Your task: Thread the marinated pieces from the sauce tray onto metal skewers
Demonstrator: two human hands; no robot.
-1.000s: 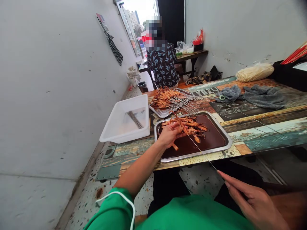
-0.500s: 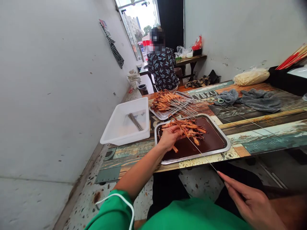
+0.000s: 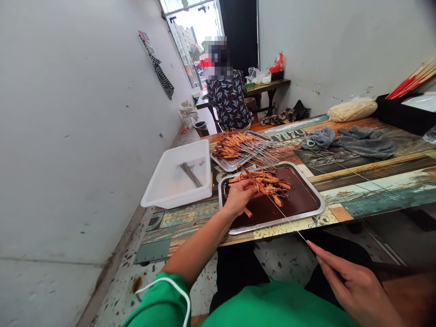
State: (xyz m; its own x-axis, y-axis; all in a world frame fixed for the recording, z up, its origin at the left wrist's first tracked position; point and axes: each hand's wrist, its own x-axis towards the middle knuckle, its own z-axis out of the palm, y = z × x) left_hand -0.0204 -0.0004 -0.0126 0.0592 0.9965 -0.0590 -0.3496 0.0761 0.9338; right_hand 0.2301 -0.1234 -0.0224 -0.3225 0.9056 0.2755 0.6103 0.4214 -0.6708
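My left hand point(image 3: 241, 196) is closed on a reddish-brown strip of braised food point(image 3: 261, 184) above a metal tray point(image 3: 320, 206). More such strips point(image 3: 277, 181) lie in that tray in a dark brown liquid. Lower right, my right hand point(image 3: 354, 281) pinches the near end of a thin metal skewer point(image 3: 289, 221). The skewer slants up across the tray's front rim to the strip at my left fingers. Whether its tip is inside the strip I cannot tell. Behind stands a second tray point(image 3: 225, 164) piled with loaded skewers point(image 3: 235, 145), metal ends pointing right.
To the left, a white plastic tub point(image 3: 175, 200) holds several bare skewers point(image 3: 191, 175). Grey cloths point(image 3: 368, 141), a bagged pale bundle point(image 3: 352, 109) and a black box point(image 3: 405, 111) line the table's right side. A person point(image 3: 227, 100) sits beyond, back turned.
The view has shifted very slightly. Both hands keep nearly the same places, with the skewer still stretched between them.
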